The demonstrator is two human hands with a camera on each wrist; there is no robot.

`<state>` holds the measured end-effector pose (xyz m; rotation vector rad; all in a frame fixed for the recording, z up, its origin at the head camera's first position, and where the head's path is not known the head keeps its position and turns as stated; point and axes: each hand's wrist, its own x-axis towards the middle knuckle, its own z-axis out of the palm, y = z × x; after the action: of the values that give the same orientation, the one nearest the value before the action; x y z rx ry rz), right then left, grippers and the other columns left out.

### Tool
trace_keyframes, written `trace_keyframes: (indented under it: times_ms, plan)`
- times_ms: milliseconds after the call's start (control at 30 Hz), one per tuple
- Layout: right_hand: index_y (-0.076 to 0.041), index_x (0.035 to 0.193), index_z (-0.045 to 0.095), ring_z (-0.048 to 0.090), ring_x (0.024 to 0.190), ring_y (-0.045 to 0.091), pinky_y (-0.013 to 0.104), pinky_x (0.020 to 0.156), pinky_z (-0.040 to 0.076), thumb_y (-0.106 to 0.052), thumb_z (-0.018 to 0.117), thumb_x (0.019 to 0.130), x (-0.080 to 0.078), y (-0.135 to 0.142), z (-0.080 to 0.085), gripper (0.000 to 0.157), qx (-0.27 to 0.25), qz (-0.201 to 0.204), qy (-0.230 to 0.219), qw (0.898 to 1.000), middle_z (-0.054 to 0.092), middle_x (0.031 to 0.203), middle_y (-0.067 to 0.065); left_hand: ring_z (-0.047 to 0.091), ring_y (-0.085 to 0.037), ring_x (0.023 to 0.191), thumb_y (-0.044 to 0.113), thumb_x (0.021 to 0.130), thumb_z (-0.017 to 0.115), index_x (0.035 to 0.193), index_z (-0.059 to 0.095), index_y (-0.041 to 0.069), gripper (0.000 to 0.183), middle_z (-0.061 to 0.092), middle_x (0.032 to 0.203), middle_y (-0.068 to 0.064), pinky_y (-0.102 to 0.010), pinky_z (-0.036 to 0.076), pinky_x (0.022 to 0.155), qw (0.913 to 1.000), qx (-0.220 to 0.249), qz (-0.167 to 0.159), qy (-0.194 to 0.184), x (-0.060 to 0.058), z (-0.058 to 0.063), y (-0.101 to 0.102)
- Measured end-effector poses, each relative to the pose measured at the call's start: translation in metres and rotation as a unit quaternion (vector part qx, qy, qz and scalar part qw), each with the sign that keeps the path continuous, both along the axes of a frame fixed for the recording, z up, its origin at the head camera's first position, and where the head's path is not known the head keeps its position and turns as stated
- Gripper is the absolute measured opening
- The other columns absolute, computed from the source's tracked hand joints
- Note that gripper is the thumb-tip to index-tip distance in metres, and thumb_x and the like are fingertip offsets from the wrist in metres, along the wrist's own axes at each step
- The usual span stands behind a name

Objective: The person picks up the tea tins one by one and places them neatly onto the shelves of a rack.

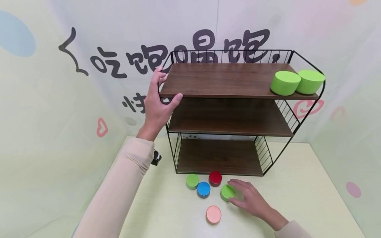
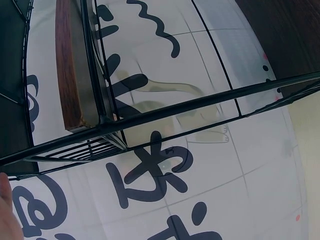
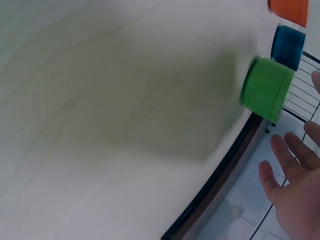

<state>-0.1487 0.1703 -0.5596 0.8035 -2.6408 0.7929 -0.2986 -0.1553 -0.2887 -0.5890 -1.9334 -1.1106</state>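
My left hand (image 1: 157,102) grips the upper left corner of a three-tier shelf rack (image 1: 220,81) with brown boards and black wire sides. The thumb lies over the top board's front edge and the fingers are at the side frame. In the left wrist view, only a sliver of this hand (image 2: 9,215) shows beside the wire frame. My right hand (image 1: 248,198) is beside a small green round tin (image 1: 227,192) on the table, thumb and fingers parted around its right side. The right wrist view shows the fingers spread, apart from a green tin (image 3: 267,90).
On the table (image 1: 169,211) before the rack stand another green tin (image 1: 192,181), a blue tin (image 1: 203,189), a red tin (image 1: 215,178) and a pink tin (image 1: 213,215). Two larger green tubs (image 1: 285,84) stand at the top board's right end. A black object (image 1: 156,158) lies left of the rack.
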Motion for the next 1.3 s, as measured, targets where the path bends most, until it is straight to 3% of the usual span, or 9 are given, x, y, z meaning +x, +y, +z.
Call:
trace_keyframes:
  times_ms: [300, 700, 1033, 1300]
  plan:
    - [-0.010, 0.122, 0.069, 0.063, 0.114, 0.030, 0.052, 0.091, 0.050, -0.027, 0.086, 0.075, 0.003, -0.006, -0.005, 0.053, -0.002, -0.019, -0.033, 0.999, 0.066, 0.126, 0.009, 0.049, -0.015, 0.133, 0.039, 0.083, 0.071, 0.135, 0.044, 0.010, 0.065, 0.040, 0.155, 0.003, -0.047, 0.039, 0.103, 1.0000, -0.003, 0.000, 0.005, 0.000, 0.000, 0.000]
    - [-0.010, 0.122, 0.069, 0.065, 0.109, 0.031, 0.050, 0.089, 0.052, -0.027, 0.085, 0.076, 0.003, -0.008, -0.017, 0.052, 0.003, -0.021, -0.026, 0.999, 0.066, 0.126, 0.009, 0.049, -0.019, 0.133, 0.038, 0.082, 0.071, 0.135, 0.044, 0.010, 0.065, 0.041, 0.154, 0.003, -0.047, 0.040, 0.101, 1.0000, 0.000, -0.003, 0.009, 0.000, 0.000, 0.000]
    - [-0.010, 0.120, 0.070, 0.065, 0.107, 0.030, 0.047, 0.088, 0.052, -0.026, 0.084, 0.077, 0.002, -0.010, -0.022, 0.048, 0.025, -0.015, -0.016, 0.999, 0.065, 0.127, 0.010, 0.048, -0.010, 0.133, 0.038, 0.082, 0.072, 0.135, 0.044, 0.012, 0.065, 0.040, 0.154, 0.008, -0.045, 0.039, 0.102, 1.0000, -0.002, 0.002, 0.001, 0.000, -0.001, 0.000]
    - [-0.009, 0.115, 0.073, 0.067, 0.103, 0.030, 0.047, 0.087, 0.053, -0.024, 0.086, 0.075, -0.001, -0.009, -0.020, 0.045, 0.022, -0.001, -0.004, 1.000, 0.068, 0.120, 0.010, 0.049, -0.016, 0.133, 0.038, 0.081, 0.072, 0.135, 0.044, 0.011, 0.066, 0.040, 0.155, 0.006, -0.043, 0.039, 0.104, 1.0000, 0.001, -0.002, 0.004, -0.001, -0.001, 0.001]
